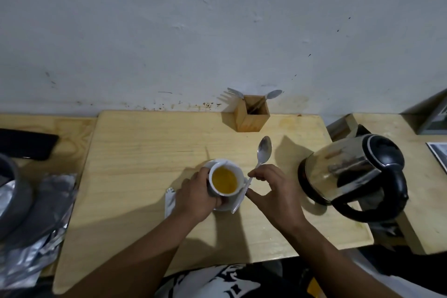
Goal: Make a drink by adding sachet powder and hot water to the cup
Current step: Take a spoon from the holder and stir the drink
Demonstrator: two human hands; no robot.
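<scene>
A white cup (238, 174) filled with orange-yellow liquid stands on a white saucer (225, 207) near the middle of the wooden table (145, 176). My left hand (196, 197) wraps around the cup's left side. My right hand (271, 191) pinches the handle of a metal spoon (264, 150); the spoon's bowl points away from me, above the table and outside the cup. A torn white sachet (170, 202) lies on the table just left of my left hand, partly hidden by it. The steel electric kettle (350, 172) with a black handle stands to the right.
A wooden cutlery box (251, 118) holding a fork and a spoon stands at the back against the wall. Crumpled silver foil bags (36, 225) and a dark pot lie at the left. A black flat object (24, 144) rests at the far left.
</scene>
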